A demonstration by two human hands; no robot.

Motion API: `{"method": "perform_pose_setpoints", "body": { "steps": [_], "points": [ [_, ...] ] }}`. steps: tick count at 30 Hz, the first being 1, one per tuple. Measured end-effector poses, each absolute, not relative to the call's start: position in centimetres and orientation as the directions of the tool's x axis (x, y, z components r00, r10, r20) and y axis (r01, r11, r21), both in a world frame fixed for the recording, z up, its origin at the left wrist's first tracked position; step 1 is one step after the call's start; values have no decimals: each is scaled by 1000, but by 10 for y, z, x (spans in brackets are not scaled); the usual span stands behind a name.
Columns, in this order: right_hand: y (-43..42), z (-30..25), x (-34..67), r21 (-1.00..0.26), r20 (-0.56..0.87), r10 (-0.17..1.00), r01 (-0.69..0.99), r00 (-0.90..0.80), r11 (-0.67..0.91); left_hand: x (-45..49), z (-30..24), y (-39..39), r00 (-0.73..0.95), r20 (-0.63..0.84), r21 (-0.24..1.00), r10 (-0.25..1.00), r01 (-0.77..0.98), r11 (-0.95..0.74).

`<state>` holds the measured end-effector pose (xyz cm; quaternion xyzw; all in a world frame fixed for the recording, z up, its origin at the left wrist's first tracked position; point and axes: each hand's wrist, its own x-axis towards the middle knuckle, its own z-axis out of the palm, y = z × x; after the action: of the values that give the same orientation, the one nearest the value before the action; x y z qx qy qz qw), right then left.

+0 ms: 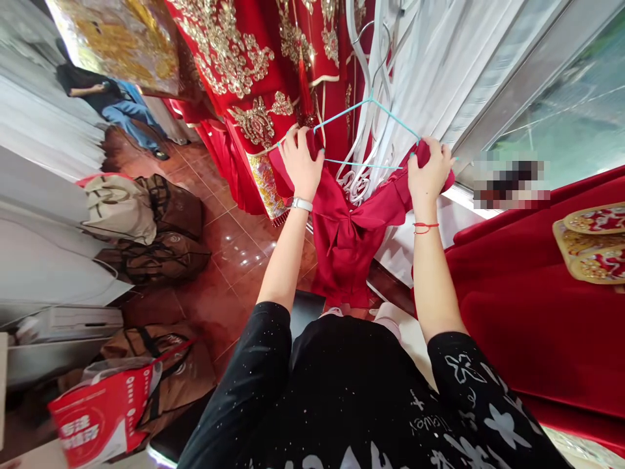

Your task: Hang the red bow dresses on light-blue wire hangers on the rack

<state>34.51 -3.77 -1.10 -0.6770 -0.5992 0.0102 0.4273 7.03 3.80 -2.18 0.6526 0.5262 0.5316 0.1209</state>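
Two pinches on a red bow-front blouse [347,244], left hand [301,163] and right hand [431,170] each closed on a shoulder over the ends of a light-blue hanger [344,111]; blouse hanging in front of a red embroidered gown [254,85]; keep fingers pressed together, shoulders level.

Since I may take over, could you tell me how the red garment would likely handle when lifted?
The red bow-front garment will probably be floppy: it drapes in soft folds below the left hand and right hand. It seems fairly light, as fingertips hold it up. Its smooth fabric might slip off the thin blue wire hanger.
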Motion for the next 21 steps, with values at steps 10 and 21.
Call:
{"method": "perform_pose_setpoints", "body": {
  "steps": [10,21],
  "points": [
    [-15,-3,354,-628,443,695,749,566,-210,51,-18,21,-120,592,703,797,561,-437],
    [16,51,403,-425,284,885,876,369,-229,29,9,27,-182,539,692,822,652,-309]
  ]
}}
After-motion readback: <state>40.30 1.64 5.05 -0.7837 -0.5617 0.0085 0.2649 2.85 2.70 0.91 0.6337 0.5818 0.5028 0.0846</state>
